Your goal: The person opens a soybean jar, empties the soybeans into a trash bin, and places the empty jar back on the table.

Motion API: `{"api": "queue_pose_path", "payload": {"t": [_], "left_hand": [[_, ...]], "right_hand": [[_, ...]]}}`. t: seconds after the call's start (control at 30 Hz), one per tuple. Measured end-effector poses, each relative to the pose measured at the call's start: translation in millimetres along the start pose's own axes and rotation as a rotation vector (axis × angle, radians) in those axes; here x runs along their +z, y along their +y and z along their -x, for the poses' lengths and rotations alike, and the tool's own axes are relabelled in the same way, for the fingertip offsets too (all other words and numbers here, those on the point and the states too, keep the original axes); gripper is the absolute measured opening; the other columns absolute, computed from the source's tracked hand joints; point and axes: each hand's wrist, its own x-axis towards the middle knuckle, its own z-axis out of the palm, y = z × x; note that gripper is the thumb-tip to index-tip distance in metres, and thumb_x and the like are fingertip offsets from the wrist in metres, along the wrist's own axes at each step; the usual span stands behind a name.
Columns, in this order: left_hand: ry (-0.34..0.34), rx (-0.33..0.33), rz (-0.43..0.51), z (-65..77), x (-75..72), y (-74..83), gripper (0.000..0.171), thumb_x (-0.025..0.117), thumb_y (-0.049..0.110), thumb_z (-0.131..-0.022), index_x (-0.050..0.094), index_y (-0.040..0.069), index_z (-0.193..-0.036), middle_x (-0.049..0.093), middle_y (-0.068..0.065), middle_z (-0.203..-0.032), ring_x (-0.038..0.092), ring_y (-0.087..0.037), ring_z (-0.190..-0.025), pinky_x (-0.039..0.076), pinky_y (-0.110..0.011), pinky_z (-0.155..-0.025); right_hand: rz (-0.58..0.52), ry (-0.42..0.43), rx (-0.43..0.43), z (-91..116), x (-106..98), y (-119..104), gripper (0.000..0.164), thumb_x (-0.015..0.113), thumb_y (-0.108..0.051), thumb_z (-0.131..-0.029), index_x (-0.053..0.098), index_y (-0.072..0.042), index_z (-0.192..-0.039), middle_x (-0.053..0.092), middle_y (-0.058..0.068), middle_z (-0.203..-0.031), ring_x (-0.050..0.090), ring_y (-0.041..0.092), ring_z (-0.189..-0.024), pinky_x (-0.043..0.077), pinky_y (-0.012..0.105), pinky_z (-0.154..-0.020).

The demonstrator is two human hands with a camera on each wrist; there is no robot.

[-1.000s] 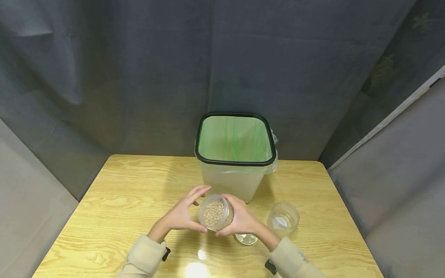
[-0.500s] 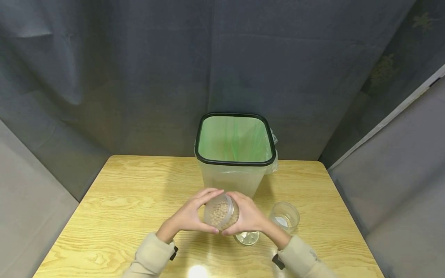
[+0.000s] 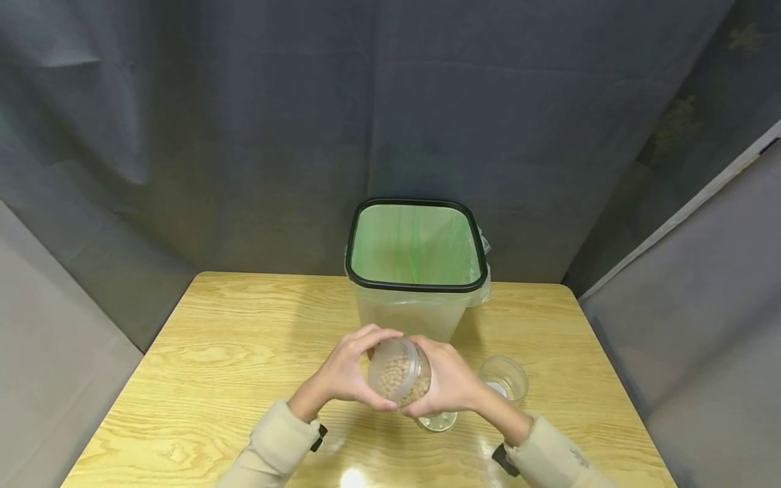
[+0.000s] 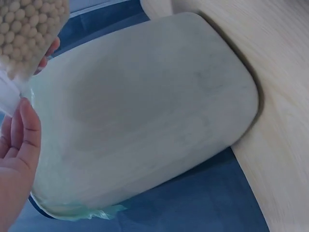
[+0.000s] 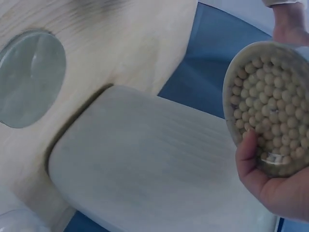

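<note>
And here we have it, both hands on the jar (image 3: 398, 374)! It's caught right between them, tipped well off upright, its cloudy end turned to the left hand (image 3: 342, 371) and its clear end to the right. The left hand is clamped on that cloudy end, thumb on the near side, fingers reaching over the far side. The right hand (image 3: 450, 381) has the clear end, thumb and fingers curled round it, and the two thumbs sit close together at the jar's near edge. Look inside: small pale balls (image 5: 273, 104), plenty of them, packed against the clear wall just above the right thumb! Whether that cloudy end is a lid, I can't tell from here.

Just beyond both hands stands the bin (image 3: 407, 313), upright, black rim up top and a green liner (image 3: 416, 240) inside. Close under the right hand, on its near side, a clear round disc (image 3: 438, 423) lies on the table (image 3: 232, 352), partly hidden. Off to the right of that hand, a clear cup (image 3: 512, 381) stands beyond the forearm. Pale sleeves, the left one (image 3: 282, 430) and the right one (image 3: 546, 447), trail back from the wrists.
</note>
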Motion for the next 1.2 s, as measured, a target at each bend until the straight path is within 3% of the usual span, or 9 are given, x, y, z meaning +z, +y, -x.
{"api": "queue_pose_path", "payload": {"t": [0.13,0.43,0.7,0.9,1.03,1.2], "left_hand": [[0.014,-0.023,0.025,-8.3,0.8,5.5,0.088,0.088,0.032,-0.042,0.055,0.007,-0.120,0.058,-0.005,-0.099,0.054,-0.014,-0.081,0.048,-0.022,-0.067],[0.050,0.022,0.017,-20.6,0.9,8.3,0.087,0.087,0.032,-0.039,0.056,0.008,-0.117,0.059,-0.004,-0.094,0.054,-0.013,-0.077,0.047,-0.020,-0.065],[0.119,-0.110,0.016,-25.3,3.2,11.5,0.082,0.088,0.031,-0.042,0.058,0.008,-0.114,0.059,-0.004,-0.091,0.052,-0.013,-0.074,0.047,-0.023,-0.061],[0.066,-0.111,0.010,-24.7,1.4,10.0,0.089,0.088,0.032,-0.047,0.052,0.007,-0.124,0.057,-0.005,-0.105,0.053,-0.015,-0.085,0.048,-0.025,-0.069],[0.018,-0.088,0.191,-21.2,1.0,3.9,0.099,0.087,0.019,-0.052,0.038,0.001,-0.135,0.046,-0.012,-0.128,0.047,-0.022,-0.110,0.045,-0.033,-0.087],[-0.015,-0.017,0.493,-18.6,2.3,-3.4,0.099,0.081,-0.003,-0.056,0.027,-0.006,-0.138,0.031,-0.023,-0.139,0.031,-0.032,-0.127,0.028,-0.043,-0.103]], "right_hand": [[0.002,0.024,0.014,2,-9,-5,0.084,0.085,-0.033,-0.046,0.051,-0.003,-0.116,0.062,0.004,-0.098,0.059,0.017,-0.082,0.049,0.027,-0.068],[0.036,0.076,0.017,3,-18,-8,0.083,0.084,-0.033,-0.044,0.052,-0.004,-0.114,0.062,0.003,-0.094,0.058,0.016,-0.079,0.049,0.028,-0.067],[0.172,0.201,-0.013,0,-17,-6,0.086,0.081,-0.038,-0.043,0.051,0.000,-0.114,0.062,0.007,-0.094,0.059,0.017,-0.079,0.049,0.029,-0.065],[0.176,0.222,-0.043,-2,-18,-2,0.086,0.081,-0.038,-0.044,0.050,0.001,-0.114,0.061,0.008,-0.095,0.059,0.019,-0.080,0.050,0.030,-0.066],[0.136,0.210,-0.032,-3,-20,1,0.086,0.083,-0.036,-0.044,0.049,0.001,-0.115,0.062,0.008,-0.096,0.060,0.019,-0.081,0.050,0.031,-0.067],[0.108,0.185,-0.001,-3,-22,1,0.089,0.084,-0.036,-0.044,0.048,0.000,-0.117,0.061,0.009,-0.098,0.060,0.020,-0.083,0.050,0.032,-0.069]]}}
